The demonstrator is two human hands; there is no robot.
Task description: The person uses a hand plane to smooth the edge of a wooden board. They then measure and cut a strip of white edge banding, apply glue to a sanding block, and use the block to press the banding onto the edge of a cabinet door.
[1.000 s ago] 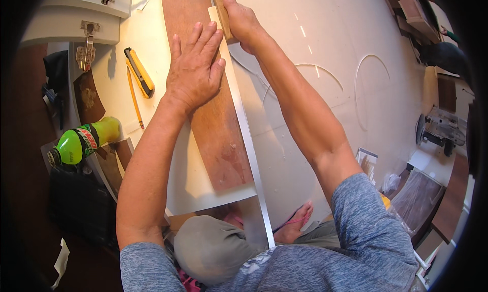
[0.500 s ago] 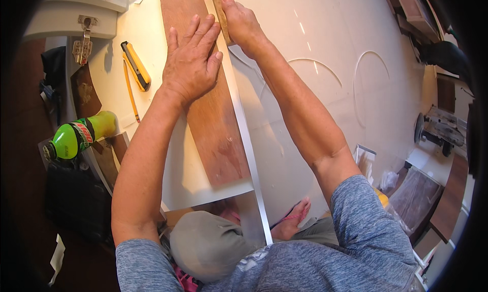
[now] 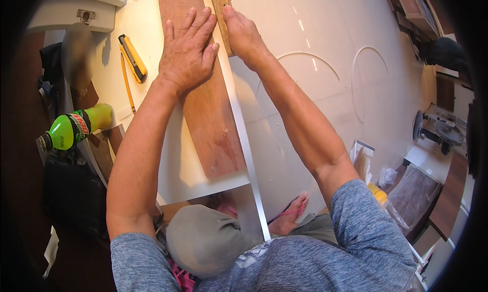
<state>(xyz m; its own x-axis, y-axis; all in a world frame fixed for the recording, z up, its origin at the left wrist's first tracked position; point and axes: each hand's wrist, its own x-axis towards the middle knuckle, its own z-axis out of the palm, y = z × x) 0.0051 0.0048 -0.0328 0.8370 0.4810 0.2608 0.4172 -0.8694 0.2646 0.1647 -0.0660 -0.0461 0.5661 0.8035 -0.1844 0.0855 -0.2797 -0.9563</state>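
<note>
A reddish-brown wooden board (image 3: 216, 134) lies lengthwise on a pale panel (image 3: 175, 172) in front of me. My left hand (image 3: 188, 53) rests flat on the board, fingers spread. Just right of it, my right hand (image 3: 245, 38) is wrapped round a long wooden block (image 3: 220, 18), thumb on top. The block sits along the panel's right edge, where a thin whitish strip (image 3: 246, 152) runs toward my body. A small dark piece pokes out from the block's far right side. The block's far end is cut off by the frame.
A yellow-and-black utility knife (image 3: 133, 58) and a pencil (image 3: 127, 84) lie left of my left hand. A green drink bottle (image 3: 68, 131) lies tilted further left. Thin curved strips (image 3: 356, 84) are on the pale floor (image 3: 305, 114). A machine with a disc (image 3: 445, 132) stands far right.
My right hand and the wooden block have slid a little nearer to me along the panel's edge. The left hand stays flat on the board. The whole view has shifted slightly.
</note>
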